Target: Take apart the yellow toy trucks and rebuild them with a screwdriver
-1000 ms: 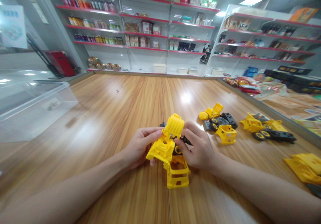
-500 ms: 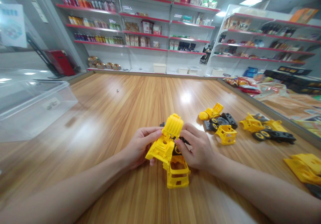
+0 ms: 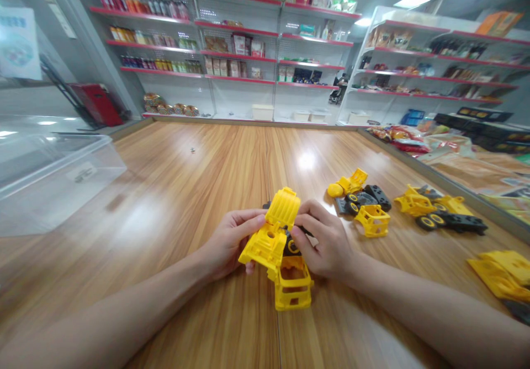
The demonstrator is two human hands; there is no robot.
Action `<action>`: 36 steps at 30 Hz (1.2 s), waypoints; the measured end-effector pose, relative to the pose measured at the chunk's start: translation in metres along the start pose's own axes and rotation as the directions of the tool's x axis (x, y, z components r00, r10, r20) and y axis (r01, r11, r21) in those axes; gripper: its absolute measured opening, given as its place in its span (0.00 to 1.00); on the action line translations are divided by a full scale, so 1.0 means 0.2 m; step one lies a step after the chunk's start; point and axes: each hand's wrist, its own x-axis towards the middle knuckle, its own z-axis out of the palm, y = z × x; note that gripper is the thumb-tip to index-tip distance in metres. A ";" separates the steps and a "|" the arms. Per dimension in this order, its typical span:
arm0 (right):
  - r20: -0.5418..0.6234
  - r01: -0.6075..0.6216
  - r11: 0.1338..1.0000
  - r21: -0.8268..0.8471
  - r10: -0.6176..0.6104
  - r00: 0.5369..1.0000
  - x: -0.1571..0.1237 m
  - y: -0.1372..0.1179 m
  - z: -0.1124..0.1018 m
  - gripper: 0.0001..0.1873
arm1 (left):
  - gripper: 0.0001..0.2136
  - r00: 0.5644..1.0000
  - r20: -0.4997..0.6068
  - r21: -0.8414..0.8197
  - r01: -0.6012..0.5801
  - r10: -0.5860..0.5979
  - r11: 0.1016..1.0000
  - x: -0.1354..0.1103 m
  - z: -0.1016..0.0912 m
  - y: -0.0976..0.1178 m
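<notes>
A yellow plastic toy truck part (image 3: pixel 271 242) with a ribbed, tilted upper piece (image 3: pixel 284 206) is held in my left hand (image 3: pixel 234 242), thumb on top and fingers beneath. My right hand (image 3: pixel 325 242) is closed at its right side, thumb and index finger pinched near the joint between the two pieces. What lies in that pinch is too small or hidden to name. A black wheel with a yellow hub (image 3: pixel 293 246) shows just below these fingertips. Nearer to me, a yellow toy truck cab frame (image 3: pixel 293 294) sits below the held part.
To the right on the wooden table (image 3: pixel 199 192) lie yellow and black toy truck parts (image 3: pixel 364 198), a second group (image 3: pixel 439 212), and more yellow pieces (image 3: pixel 503 272) at the edge. A clear plastic bin (image 3: pixel 62 176) stands left. A tiny metallic object (image 3: pixel 192 150) lies farther back.
Both hands keep their hold with hardly any movement. My right fingers have shifted very slightly at the joint, and the whole view has moved a little.
</notes>
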 end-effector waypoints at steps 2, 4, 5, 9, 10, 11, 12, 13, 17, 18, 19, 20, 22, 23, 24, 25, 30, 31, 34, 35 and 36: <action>-0.015 0.004 1.000 -0.005 -0.005 1.000 0.00 0.00 0.00 0.03 | 0.16 1.000 -0.006 -0.002 0.002 -0.002 1.000 0.00 0.00 0.00; -0.030 0.004 1.000 -0.007 -0.005 1.000 0.00 0.00 0.00 0.04 | 0.15 1.000 -0.007 -0.003 0.004 -0.004 1.000 0.00 0.00 0.00; -0.033 0.003 1.000 -0.006 -0.003 0.999 0.00 0.00 0.00 0.04 | 0.15 1.000 -0.006 -0.003 0.004 -0.004 1.000 0.00 0.00 0.00; -0.029 -0.011 1.000 -0.001 0.011 1.000 -0.01 0.00 0.00 0.06 | 0.15 1.000 -0.003 -0.004 -0.001 0.001 1.000 0.00 -0.01 -0.01; -0.025 -0.013 1.000 0.003 0.013 1.000 -0.01 0.00 0.00 0.05 | 0.15 1.000 0.000 -0.004 -0.001 0.001 1.000 0.00 -0.01 -0.01; -0.021 -0.014 1.000 0.006 0.014 1.000 -0.01 0.00 0.00 0.05 | 0.15 1.000 0.002 -0.004 -0.001 0.001 1.000 0.00 -0.01 0.00; -0.017 -0.013 1.000 0.009 0.013 1.000 -0.01 0.00 0.00 0.05 | 0.15 1.000 0.004 -0.004 0.001 -0.001 1.000 0.00 0.00 0.00; -0.016 -0.011 1.000 0.010 0.011 1.000 0.00 0.00 0.00 0.04 | 0.15 1.000 0.006 -0.003 0.002 -0.002 1.000 0.00 0.00 0.00; -0.031 -0.004 1.000 0.001 0.004 1.000 -0.01 0.01 0.00 0.03 | 0.15 1.000 0.001 -0.002 0.003 -0.003 1.000 0.00 0.00 0.00; -0.034 -0.003 1.000 0.000 0.004 0.999 -0.01 0.01 0.01 0.04 | 0.14 1.000 -0.001 -0.002 0.001 -0.001 1.000 0.00 0.00 0.00; -0.036 -0.003 1.000 0.002 0.003 0.999 -0.01 0.01 0.01 0.04 | 0.14 1.000 -0.003 -0.003 -0.001 0.001 1.000 0.00 0.00 0.00; -0.035 -0.002 1.000 0.006 0.002 0.999 -0.01 0.01 0.01 0.04 | 0.14 1.000 -0.005 -0.003 0.000 0.000 1.000 0.00 0.00 0.00; -0.033 -0.003 1.000 0.016 0.004 0.999 -0.01 0.01 0.01 0.04 | 0.15 1.000 -0.009 -0.006 0.002 -0.002 1.000 0.00 0.00 0.00; -0.028 -0.005 1.000 0.021 0.005 1.000 0.00 0.01 0.00 0.03 | 0.15 1.000 -0.010 -0.006 0.004 -0.004 1.000 0.00 0.00 0.00; -0.024 -0.007 1.000 0.024 0.008 1.000 0.00 0.00 0.00 0.02 | 0.15 1.000 -0.010 -0.006 0.005 -0.005 1.000 0.00 0.00 0.00; -0.021 -0.009 1.000 0.026 0.010 1.000 0.00 0.00 0.00 0.02 | 0.16 1.000 -0.009 -0.004 0.006 -0.006 1.000 0.00 0.00 0.00; -0.050 -0.015 1.000 0.024 0.016 0.999 0.01 0.00 0.00 0.02 | 0.15 1.000 -0.011 -0.004 0.004 -0.004 1.000 0.00 0.00 0.01; -0.056 -0.017 1.000 0.025 0.019 0.998 0.01 0.00 0.00 0.02 | 0.15 1.000 -0.012 -0.004 0.006 -0.006 1.000 0.00 0.00 0.01; -0.049 -0.022 0.999 0.035 0.024 0.999 0.01 0.00 0.01 0.04 | 0.15 1.000 -0.013 -0.002 0.003 -0.003 1.000 0.00 0.00 0.00; -0.041 -0.020 0.999 0.038 0.022 0.999 0.00 0.00 0.01 0.04 | 0.16 1.000 -0.012 0.002 0.000 0.000 1.000 0.00 0.00 0.00; -0.034 -0.016 0.999 0.040 0.017 0.999 0.00 0.00 0.01 0.04 | 0.16 1.000 -0.008 0.005 -0.001 0.001 1.000 0.00 0.00 0.00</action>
